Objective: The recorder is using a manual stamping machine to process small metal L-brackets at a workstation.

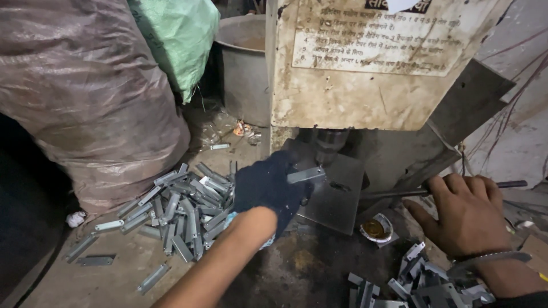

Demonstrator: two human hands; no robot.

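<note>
Under the press ram, on the steel bed plate (334, 199): small grey bent sheet-metal strip (306, 174), pinched at its near end by the dark-gloved left hand (268, 185). Likely light, stiff, sharp-edged (grip flat faces). Bare right hand (465, 214) closed round the thin lever rod (511, 184).
</note>
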